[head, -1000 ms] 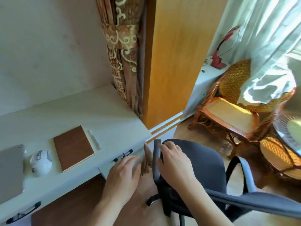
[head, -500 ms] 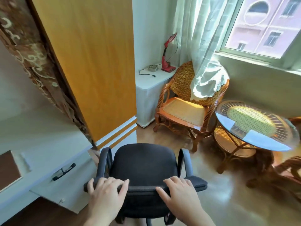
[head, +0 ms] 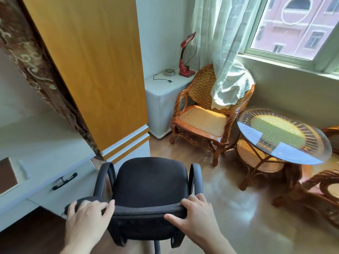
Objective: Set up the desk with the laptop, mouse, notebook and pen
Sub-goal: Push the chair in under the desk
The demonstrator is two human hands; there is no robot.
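Both hands, left and right, grip the chair back. The notebook and probably the pen lie on the desk; laptop and mouse are unseen. Next, roll the chair under.

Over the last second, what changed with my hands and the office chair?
The view swung right, from the desk toward the window. The office chair turned from side-on to facing away. Both hands went from its armrest to the top of its backrest: left hand and right hand now grip it. The notebook and pen stayed on the desk.
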